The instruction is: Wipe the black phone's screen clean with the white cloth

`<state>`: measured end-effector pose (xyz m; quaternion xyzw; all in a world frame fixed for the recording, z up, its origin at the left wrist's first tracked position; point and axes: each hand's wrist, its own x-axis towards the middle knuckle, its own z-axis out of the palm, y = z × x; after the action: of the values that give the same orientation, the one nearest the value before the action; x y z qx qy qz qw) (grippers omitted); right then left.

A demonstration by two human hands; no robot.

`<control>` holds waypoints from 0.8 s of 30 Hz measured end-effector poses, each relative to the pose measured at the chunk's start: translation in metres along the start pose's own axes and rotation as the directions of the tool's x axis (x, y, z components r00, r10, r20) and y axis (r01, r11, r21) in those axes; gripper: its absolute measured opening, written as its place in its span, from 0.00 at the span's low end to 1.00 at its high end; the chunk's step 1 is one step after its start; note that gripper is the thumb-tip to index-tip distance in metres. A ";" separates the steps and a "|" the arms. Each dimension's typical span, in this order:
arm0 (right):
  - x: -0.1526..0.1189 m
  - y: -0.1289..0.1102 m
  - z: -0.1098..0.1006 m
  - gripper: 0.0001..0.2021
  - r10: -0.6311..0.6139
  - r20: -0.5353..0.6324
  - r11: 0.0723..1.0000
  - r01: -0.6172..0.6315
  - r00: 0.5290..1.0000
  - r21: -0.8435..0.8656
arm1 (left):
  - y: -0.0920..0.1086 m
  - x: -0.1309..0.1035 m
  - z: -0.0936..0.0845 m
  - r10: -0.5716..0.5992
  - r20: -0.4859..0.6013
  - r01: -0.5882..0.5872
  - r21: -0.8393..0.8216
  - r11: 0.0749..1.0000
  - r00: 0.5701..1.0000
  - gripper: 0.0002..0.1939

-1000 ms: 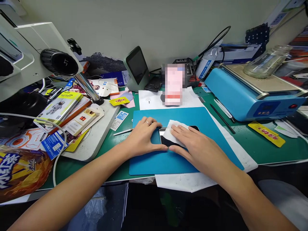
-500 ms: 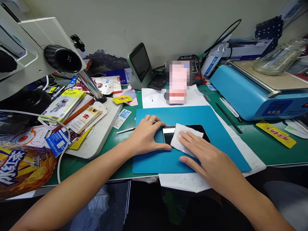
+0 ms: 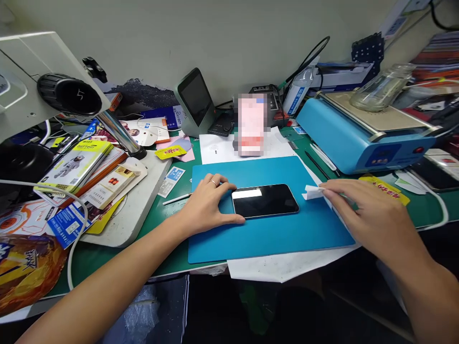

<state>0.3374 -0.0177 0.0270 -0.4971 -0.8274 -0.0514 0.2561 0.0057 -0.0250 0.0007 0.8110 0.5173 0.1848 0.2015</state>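
Note:
A black-screened smartphone (image 3: 267, 200) lies flat, screen up, on the blue mat (image 3: 247, 241). My left hand (image 3: 210, 203), with a ring on one finger, grips the phone's left end, thumb at the near edge and fingers at the far edge. Off the phone's right side, my right hand (image 3: 373, 215) pinches a folded white wipe (image 3: 313, 192) between thumb and fingers, above the mat's right part. The phone's screen is uncovered and reflects a bright patch of light near its left end.
A microscope (image 3: 68, 93) on a stand fills the left, its base (image 3: 139, 210) covered with boxes and cards. Behind the mat stand a green-framed display (image 3: 196, 102) and a blurred-out pink thing (image 3: 250, 124). A blue heating machine (image 3: 358, 138) with a glass jar (image 3: 382, 91) is at the right.
My right hand has lifted the wipe off the phone's screen and moved right with it. The left hand stays on the phone. The view has turned somewhat to the right.

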 end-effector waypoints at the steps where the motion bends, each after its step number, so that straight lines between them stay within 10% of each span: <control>1: 0.002 0.004 -0.002 0.13 0.019 -0.006 1.000 -0.019 1.000 -0.018 | 0.000 0.000 0.000 0.001 -0.004 -0.001 -0.004 1.000 1.000 0.36; 9: -0.010 0.023 0.017 0.20 0.005 0.104 0.999 -0.002 0.995 -0.033 | 0.002 0.000 0.000 -0.017 0.004 0.017 -0.037 0.999 1.000 0.34; 24: 0.050 -0.079 0.062 0.28 -0.304 0.372 0.933 0.195 0.877 0.303 | 0.001 0.001 0.001 0.024 -0.010 -0.025 -0.050 0.998 1.000 0.40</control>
<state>0.2286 0.0040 0.0108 -0.3476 -0.9198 0.1293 0.1285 0.0076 -0.0245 0.0001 0.8111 0.5034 0.2038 0.2170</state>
